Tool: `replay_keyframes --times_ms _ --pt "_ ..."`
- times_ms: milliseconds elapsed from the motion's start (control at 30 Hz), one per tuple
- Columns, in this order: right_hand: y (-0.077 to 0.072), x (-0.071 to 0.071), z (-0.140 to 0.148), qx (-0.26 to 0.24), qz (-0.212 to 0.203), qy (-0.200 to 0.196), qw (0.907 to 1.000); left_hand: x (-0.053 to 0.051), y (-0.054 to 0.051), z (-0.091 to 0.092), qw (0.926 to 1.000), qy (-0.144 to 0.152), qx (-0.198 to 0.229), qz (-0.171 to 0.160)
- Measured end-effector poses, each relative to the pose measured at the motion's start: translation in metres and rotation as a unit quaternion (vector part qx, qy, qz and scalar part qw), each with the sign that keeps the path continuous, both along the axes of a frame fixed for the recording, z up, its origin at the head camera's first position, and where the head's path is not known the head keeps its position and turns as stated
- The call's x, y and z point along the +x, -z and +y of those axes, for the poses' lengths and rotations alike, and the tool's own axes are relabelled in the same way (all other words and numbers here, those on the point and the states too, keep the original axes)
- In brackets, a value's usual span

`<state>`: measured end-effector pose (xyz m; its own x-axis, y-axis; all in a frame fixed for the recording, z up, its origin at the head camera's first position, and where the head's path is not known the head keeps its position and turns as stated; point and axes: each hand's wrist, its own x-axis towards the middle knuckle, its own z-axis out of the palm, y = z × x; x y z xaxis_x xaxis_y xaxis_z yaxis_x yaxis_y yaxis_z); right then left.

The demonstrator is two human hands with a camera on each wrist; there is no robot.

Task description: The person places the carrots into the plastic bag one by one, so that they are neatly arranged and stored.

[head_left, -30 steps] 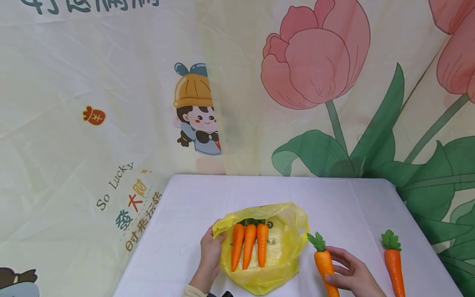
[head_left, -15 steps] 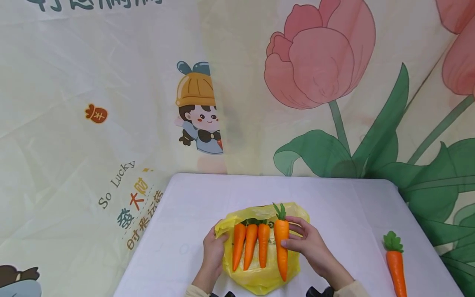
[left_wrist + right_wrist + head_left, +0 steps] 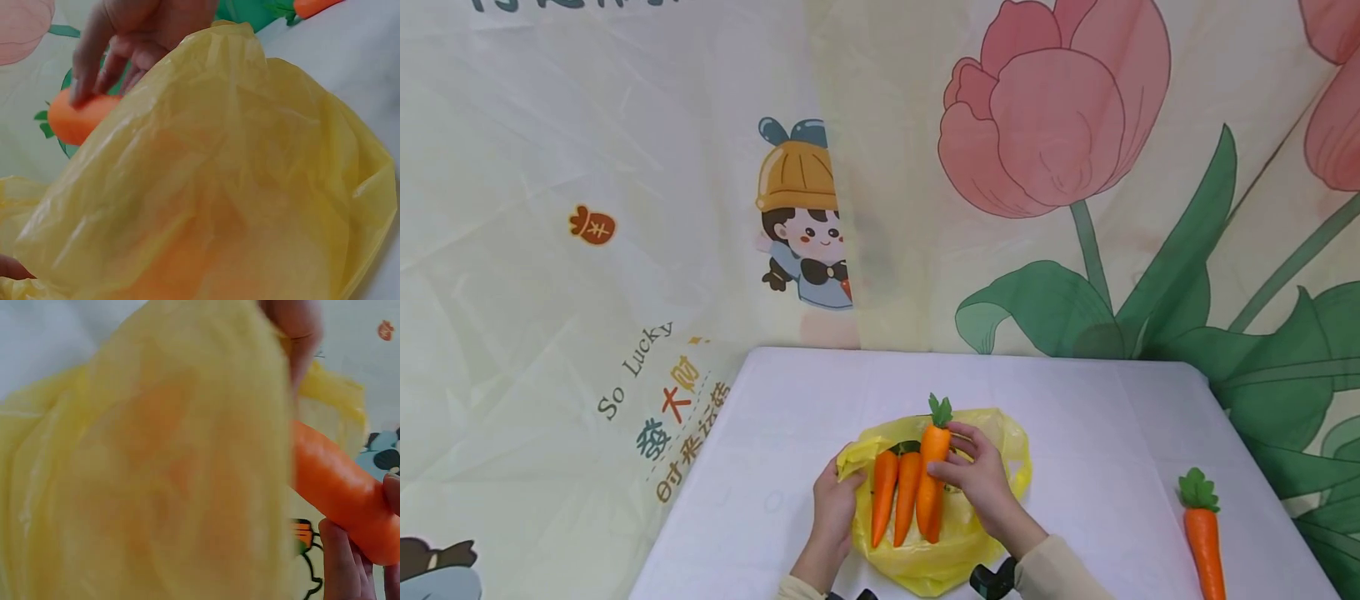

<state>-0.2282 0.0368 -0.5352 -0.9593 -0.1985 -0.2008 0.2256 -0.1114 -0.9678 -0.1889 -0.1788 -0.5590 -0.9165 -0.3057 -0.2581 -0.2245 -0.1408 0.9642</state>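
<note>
In the head view my left hand (image 3: 837,507) pinches the left rim of a yellow plastic bag (image 3: 970,533). Two carrots (image 3: 883,498) (image 3: 906,498) lie inside the bag's mouth, with another one partly hidden beside them. My right hand (image 3: 985,479) holds an orange carrot (image 3: 934,450), leaves up, by its upper part above the bag opening; it overlaps the partly hidden one. In the left wrist view the held carrot (image 3: 81,117) shows behind the bag (image 3: 237,137). The right wrist view has the held carrot (image 3: 344,487) between the fingertips, beside the bag's side (image 3: 156,462).
One more carrot (image 3: 1204,542) lies on the white table (image 3: 1112,433) at the right. A printed cloth (image 3: 895,208) with tulips and a cartoon figure hangs behind the table.
My right hand has carried its carrot leftward from beside the bag to over the opening, in front of the rightmost carrot there. My left hand still pinches the rim.
</note>
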Motion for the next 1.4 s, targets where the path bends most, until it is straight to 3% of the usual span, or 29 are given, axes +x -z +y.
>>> replay_keyframes --times_ms 400,767,967,1400 --pt "0.029 0.008 -0.004 0.084 0.007 -0.031 0.9959 0.001 -0.006 0.001 0.9999 0.001 0.007 0.007" --pt "0.038 0.006 -0.002 0.138 0.026 0.025 0.9897 0.0 -0.007 0.001 0.9998 -0.003 0.015 0.011" --pt "0.044 0.002 0.001 0.166 0.027 0.03 0.9853 -0.001 -0.006 0.001 0.9998 -0.002 0.016 0.012" --pt "0.056 -0.008 -0.001 0.259 0.039 0.06 0.9631 0.0 -0.006 -0.001 1.0 -0.001 0.005 0.007"
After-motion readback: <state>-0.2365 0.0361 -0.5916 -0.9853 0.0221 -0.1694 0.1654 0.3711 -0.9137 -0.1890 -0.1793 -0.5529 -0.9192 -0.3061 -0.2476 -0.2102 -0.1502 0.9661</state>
